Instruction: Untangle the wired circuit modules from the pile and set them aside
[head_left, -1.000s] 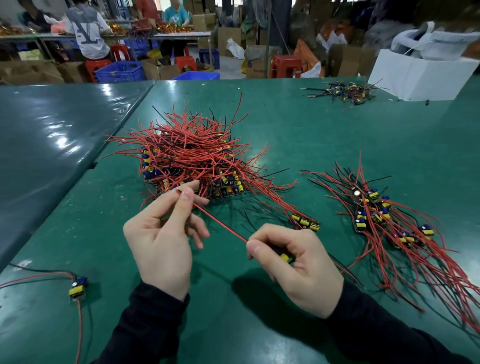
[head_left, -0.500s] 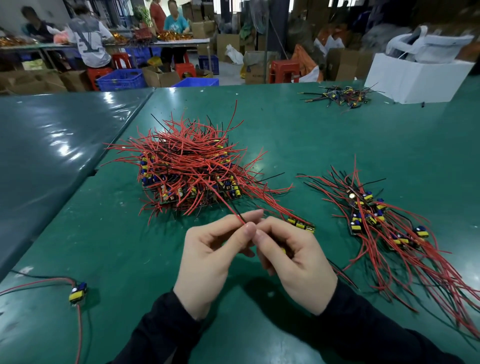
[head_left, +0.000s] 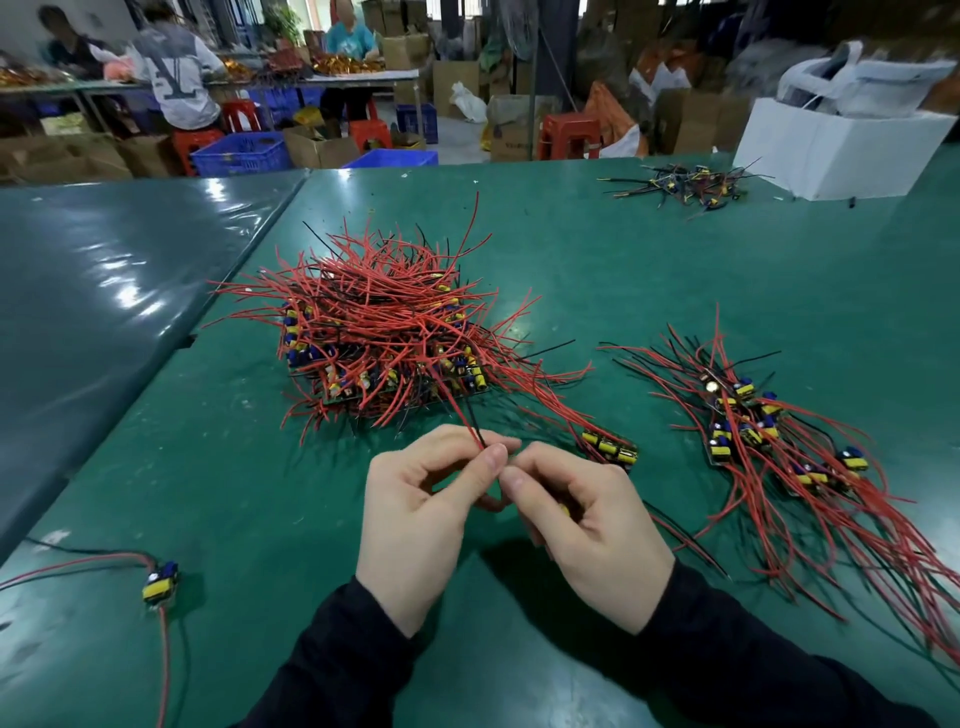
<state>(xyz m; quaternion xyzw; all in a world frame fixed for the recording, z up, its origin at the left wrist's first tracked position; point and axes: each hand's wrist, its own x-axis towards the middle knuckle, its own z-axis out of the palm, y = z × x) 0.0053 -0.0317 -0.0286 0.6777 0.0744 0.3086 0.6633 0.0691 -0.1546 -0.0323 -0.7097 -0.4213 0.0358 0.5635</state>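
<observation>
A tangled pile (head_left: 384, 332) of circuit modules with red and black wires sits mid-table. My left hand (head_left: 421, 514) pinches a red and a black wire (head_left: 465, 418) that run up into the pile. My right hand (head_left: 587, 525) is curled round a small module (head_left: 565, 510), of which only a yellow part shows, its fingertips meeting my left hand's. A sorted bundle (head_left: 769, 441) of modules lies to the right, wires trailing toward me. One module strip (head_left: 610, 448) lies just past my right hand.
A single module (head_left: 160, 582) with red and black leads lies at the near left. A small heap of modules (head_left: 685, 184) and a white box (head_left: 831, 150) stand at the far right. A second table (head_left: 104, 291) adjoins on the left. People work at benches behind.
My left hand slid down the red wire from near the pile to meet my right hand. Both hands now stay together, pinching the wires close to the module.
</observation>
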